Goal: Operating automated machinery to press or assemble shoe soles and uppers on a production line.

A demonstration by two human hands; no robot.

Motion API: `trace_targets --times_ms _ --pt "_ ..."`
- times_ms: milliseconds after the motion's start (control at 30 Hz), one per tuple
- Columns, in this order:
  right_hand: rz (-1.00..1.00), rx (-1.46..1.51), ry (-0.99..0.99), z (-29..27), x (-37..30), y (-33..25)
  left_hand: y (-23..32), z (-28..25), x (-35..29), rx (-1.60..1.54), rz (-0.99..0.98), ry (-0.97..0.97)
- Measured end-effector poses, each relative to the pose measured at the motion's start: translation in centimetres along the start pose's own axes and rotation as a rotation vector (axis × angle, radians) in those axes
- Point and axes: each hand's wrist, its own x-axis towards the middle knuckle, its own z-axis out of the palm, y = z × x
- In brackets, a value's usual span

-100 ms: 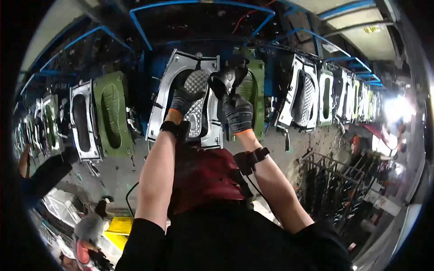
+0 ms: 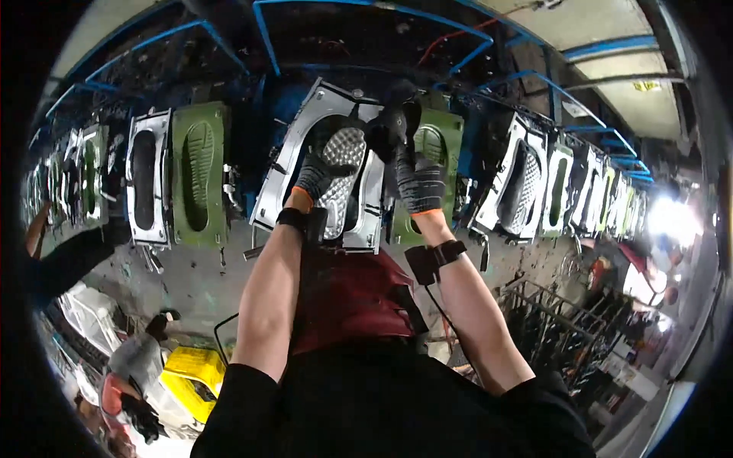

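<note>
In front of me stands a silver metal mould point(image 2: 366, 236) with a dark, sole-shaped hollow. A silver, waffle-textured sole-shaped piece point(image 2: 348, 145) sits in it. My left hand point(image 2: 319, 177), in a grey glove with an orange cuff, is closed around this piece's left edge, thumb across its face. My right hand point(image 2: 419, 187), gloved alike, grips a black shoe point(image 2: 395, 130) above the gap between the silver mould and a green mould half point(image 2: 444, 126). Its fingers are partly hidden behind the shoe, whose far end fades into the dark background.
More silver moulds point(image 2: 510, 179) and green ones point(image 2: 200, 172) line up on both sides. Blue metal bars point(image 2: 374, 4) run above them. A yellow crate point(image 2: 191, 374) stands behind at lower left, near another person point(image 2: 137, 362). A dark rack point(image 2: 561, 313) is at right.
The black shoe has turned in my right hand, so its opening faces me less. My whole view has shifted and tilted a little. My left hand stays on the sole-shaped piece.
</note>
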Motion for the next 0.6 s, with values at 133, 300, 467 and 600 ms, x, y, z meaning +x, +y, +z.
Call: trace_targets --times_ms 133,300,467,600 --pt "-0.176 -0.166 -0.417 -0.3 4.5 -8.1 -0.2 -1.1 -7.0 -0.95 -0.074 -0.098" --pt "-0.609 0.34 -0.106 19.4 -4.7 -2.7 4.3 -5.1 -12.7 -0.164 -0.654 -0.162" --pt "-0.517 0.162 -0.429 14.7 -11.2 -5.5 3.3 -3.2 -14.9 0.705 -0.214 0.175" --pt "-0.292 0.036 -0.546 8.4 -9.0 -7.2 -2.5 -3.0 -10.5 0.098 -0.243 0.443"
